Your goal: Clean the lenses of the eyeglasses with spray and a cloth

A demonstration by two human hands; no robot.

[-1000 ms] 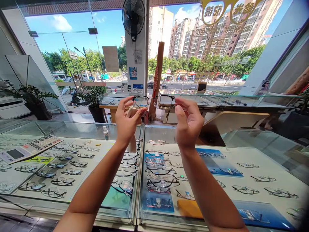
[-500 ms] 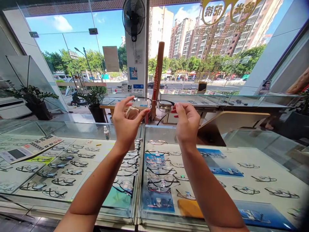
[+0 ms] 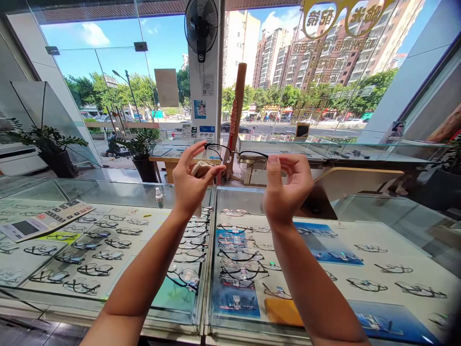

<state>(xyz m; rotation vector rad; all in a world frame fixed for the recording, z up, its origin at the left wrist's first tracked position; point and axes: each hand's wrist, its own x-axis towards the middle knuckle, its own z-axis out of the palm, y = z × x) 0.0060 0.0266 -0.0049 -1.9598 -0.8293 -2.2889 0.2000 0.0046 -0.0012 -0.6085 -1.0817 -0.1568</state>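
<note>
A pair of eyeglasses [image 3: 252,153] with dark upper rims and clear lenses is held up above the glass counter, spanning the space between my two hands. My left hand [image 3: 190,187] grips its left end, fingertips at the top corner and thumb below the lens. A pale folded cloth [image 3: 200,168] is tucked inside that same hand. At the other end, my right hand [image 3: 288,185] pinches the frame's right corner between thumb and fingers. The folded temples are mostly hidden by the hands.
Below my arms, a glass display counter [image 3: 212,298] holds many eyeglass frames. On its left lie a calculator [image 3: 46,220] and a small white spray bottle [image 3: 159,198]. An orange-yellow case-like object [image 3: 283,311] sits near my right forearm. A mirror-like tilted board [image 3: 356,177] stands at right.
The eyeglasses have shifted slightly right and turned a little. My right hand has moved right and its fingers have curled. The temple that hung below the right lens no longer shows there.
</note>
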